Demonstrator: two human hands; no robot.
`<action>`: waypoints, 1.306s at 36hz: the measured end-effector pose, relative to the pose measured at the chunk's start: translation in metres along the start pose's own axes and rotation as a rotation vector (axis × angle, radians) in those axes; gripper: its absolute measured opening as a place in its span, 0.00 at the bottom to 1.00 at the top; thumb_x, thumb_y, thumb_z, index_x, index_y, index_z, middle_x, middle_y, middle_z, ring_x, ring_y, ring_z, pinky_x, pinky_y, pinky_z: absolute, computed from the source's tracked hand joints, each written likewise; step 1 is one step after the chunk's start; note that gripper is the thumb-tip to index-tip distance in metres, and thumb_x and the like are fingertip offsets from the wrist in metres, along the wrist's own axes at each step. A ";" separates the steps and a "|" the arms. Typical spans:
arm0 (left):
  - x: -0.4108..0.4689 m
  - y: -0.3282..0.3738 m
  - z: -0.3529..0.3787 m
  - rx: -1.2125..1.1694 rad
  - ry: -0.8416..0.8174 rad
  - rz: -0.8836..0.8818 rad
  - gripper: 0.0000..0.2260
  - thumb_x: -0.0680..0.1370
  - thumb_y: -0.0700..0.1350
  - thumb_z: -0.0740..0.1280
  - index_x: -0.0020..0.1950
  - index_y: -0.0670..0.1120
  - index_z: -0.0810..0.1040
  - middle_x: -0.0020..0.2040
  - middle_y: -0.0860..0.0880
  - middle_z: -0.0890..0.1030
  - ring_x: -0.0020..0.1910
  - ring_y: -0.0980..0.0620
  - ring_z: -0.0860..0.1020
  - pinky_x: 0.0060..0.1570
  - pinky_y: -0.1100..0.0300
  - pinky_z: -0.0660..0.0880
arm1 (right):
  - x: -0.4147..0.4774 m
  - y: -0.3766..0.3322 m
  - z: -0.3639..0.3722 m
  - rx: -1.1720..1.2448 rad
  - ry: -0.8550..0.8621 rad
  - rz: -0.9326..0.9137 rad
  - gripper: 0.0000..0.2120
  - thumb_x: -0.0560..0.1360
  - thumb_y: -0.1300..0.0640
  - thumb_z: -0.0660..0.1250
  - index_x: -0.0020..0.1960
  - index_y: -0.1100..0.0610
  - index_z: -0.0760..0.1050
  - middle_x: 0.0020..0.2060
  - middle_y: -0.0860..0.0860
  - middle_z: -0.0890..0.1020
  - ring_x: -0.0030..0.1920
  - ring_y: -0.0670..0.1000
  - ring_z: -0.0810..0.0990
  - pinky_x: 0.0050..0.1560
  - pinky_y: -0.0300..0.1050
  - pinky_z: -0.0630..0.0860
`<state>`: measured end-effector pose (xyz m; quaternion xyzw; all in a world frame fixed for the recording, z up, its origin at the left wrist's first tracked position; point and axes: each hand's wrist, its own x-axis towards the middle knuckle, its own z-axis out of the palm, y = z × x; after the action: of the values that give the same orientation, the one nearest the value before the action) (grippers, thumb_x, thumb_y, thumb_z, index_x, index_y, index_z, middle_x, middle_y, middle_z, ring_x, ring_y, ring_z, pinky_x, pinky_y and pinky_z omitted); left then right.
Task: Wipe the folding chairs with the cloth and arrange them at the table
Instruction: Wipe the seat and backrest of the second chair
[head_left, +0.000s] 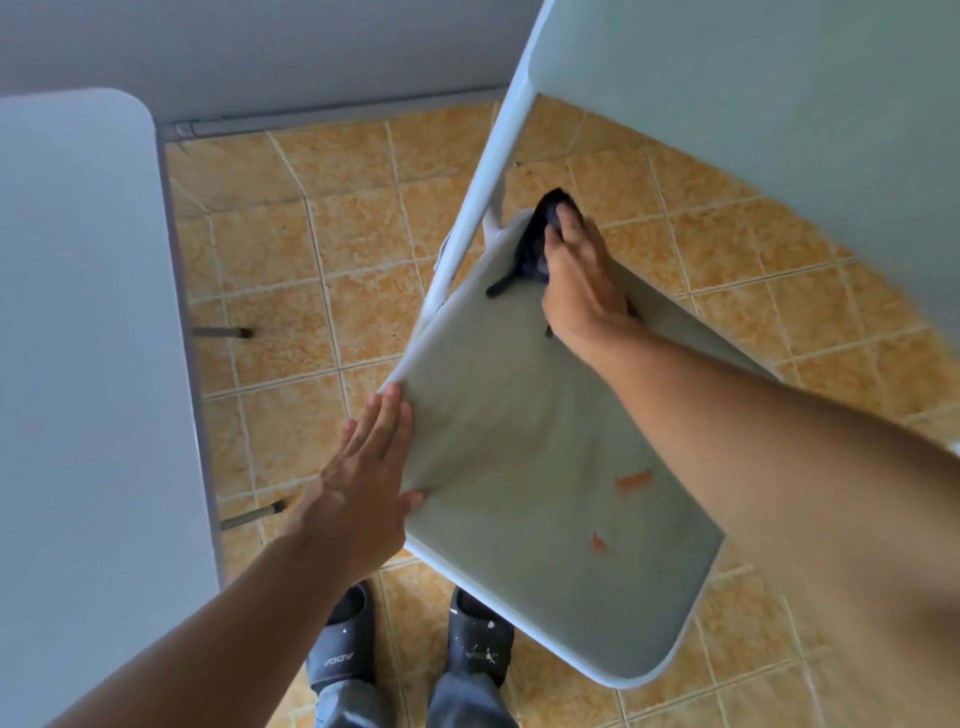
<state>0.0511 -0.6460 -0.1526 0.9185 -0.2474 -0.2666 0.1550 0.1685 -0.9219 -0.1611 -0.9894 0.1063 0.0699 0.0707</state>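
A pale grey folding chair (519, 467) stands before me, its seat tilted and marked with two small orange stains. My right hand (582, 280) presses a dark cloth (535, 244) against the far end of the seat, close to the white frame tube. My left hand (363, 483) rests flat on the seat's left edge, fingers together, thumb hooked over the rim. The chair's backrest (779, 130) fills the upper right of the view. The grey table (78, 364) lies along the left side.
Orange floor tiles (311, 249) spread beneath everything. Table leg ends (228, 332) stick out by the table's edge. A grey wall with a baseboard rail (311, 117) runs across the back. My feet in dark slippers (410, 644) stand just under the chair's front.
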 end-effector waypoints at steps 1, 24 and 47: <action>0.000 -0.001 0.000 0.009 -0.003 0.002 0.44 0.72 0.47 0.74 0.79 0.40 0.50 0.80 0.45 0.46 0.78 0.43 0.45 0.74 0.50 0.47 | 0.013 -0.001 -0.005 0.010 -0.012 0.026 0.30 0.77 0.70 0.64 0.77 0.65 0.62 0.80 0.56 0.56 0.76 0.60 0.60 0.74 0.48 0.64; 0.006 0.006 -0.006 0.106 -0.089 -0.053 0.43 0.78 0.54 0.66 0.78 0.42 0.38 0.78 0.46 0.33 0.78 0.45 0.38 0.74 0.54 0.42 | -0.085 0.074 0.008 0.000 0.037 0.034 0.28 0.74 0.75 0.62 0.74 0.68 0.67 0.77 0.60 0.63 0.73 0.65 0.67 0.72 0.55 0.68; 0.009 0.002 -0.007 0.117 -0.113 -0.041 0.43 0.77 0.54 0.66 0.78 0.41 0.40 0.78 0.45 0.36 0.78 0.45 0.40 0.76 0.51 0.45 | -0.183 0.095 0.008 0.048 -0.093 -0.507 0.26 0.82 0.70 0.44 0.74 0.63 0.70 0.77 0.57 0.67 0.78 0.59 0.64 0.75 0.55 0.67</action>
<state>0.0611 -0.6517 -0.1502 0.9145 -0.2518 -0.3061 0.0813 -0.0305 -0.9759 -0.1532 -0.9782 -0.1468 0.0929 0.1140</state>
